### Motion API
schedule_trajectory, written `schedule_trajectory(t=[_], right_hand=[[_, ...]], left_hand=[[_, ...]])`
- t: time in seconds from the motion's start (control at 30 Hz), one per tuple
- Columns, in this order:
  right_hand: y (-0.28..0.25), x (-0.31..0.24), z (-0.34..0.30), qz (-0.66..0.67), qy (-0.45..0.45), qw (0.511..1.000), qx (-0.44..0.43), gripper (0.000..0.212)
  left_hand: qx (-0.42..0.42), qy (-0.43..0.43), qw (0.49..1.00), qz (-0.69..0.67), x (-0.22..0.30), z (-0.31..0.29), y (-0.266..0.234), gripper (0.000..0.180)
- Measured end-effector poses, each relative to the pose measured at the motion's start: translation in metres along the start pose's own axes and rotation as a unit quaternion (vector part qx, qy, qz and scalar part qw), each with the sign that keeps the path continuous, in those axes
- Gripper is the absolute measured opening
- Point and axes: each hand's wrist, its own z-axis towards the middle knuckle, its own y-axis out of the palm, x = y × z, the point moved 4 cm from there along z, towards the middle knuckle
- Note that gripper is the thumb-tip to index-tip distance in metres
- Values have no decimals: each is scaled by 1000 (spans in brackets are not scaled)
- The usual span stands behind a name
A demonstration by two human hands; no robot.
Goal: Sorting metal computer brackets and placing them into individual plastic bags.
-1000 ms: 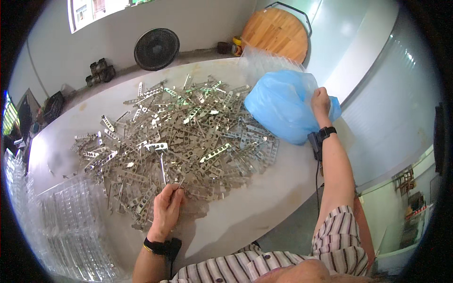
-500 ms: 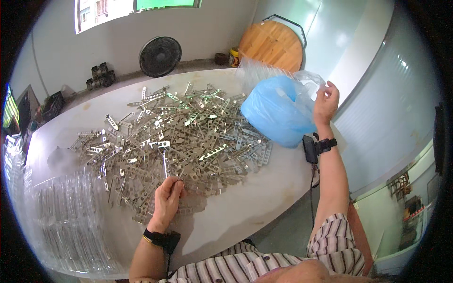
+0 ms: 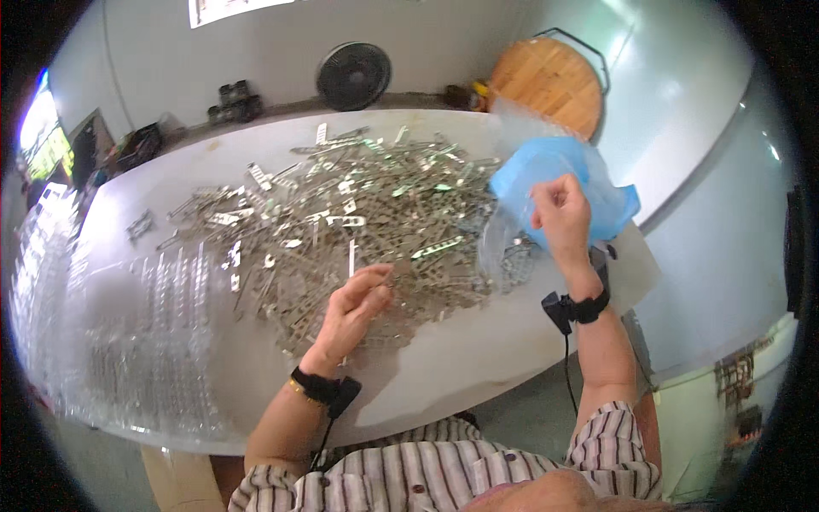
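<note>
A broad heap of flat, perforated metal strips (image 3: pixel 375 205) covers the middle of the white table. My left hand (image 3: pixel 354 311) is over its near edge, thumb and fingers pinched together; whatever lies between them is too small to make out. In front of a blue plastic bag (image 3: pixel 533 162), my right hand (image 3: pixel 565 218) is closed with its fingers curled. A thin clear plastic bag (image 3: pixel 493 247) trails from beside its fingertips, down over the right edge of the heap. The exact grip there is blurred.
Stacked clear plastic sleeves (image 3: pixel 153 341) lie on the left of the white table (image 3: pixel 478 358). Past the far edge are a black fan (image 3: pixel 353 77), a round wooden board (image 3: pixel 546 81) and dark dumbbell-like weights (image 3: pixel 235 102). Cables hang from both wrist straps.
My right hand has come from the blue bag's far right side to its front, and clear plastic now shows beside it. My left hand stays by the heap's near edge. The view has shifted.
</note>
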Motion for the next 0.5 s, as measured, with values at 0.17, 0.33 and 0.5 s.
schedule_trajectory(t=[0.17,0.33,0.5], right_hand=[[79,12,-49,-7,53,991,-125,22],[132,4,-69,-87,-25,991,-103,23],[161,7,-73,-63,-20,990,-125,24]], left_hand=[[-87,-13,996,-29,10,1,9,21],[-96,-29,992,-76,24,-4,2,17],[-100,-46,993,-32,18,-1,-6,22]])
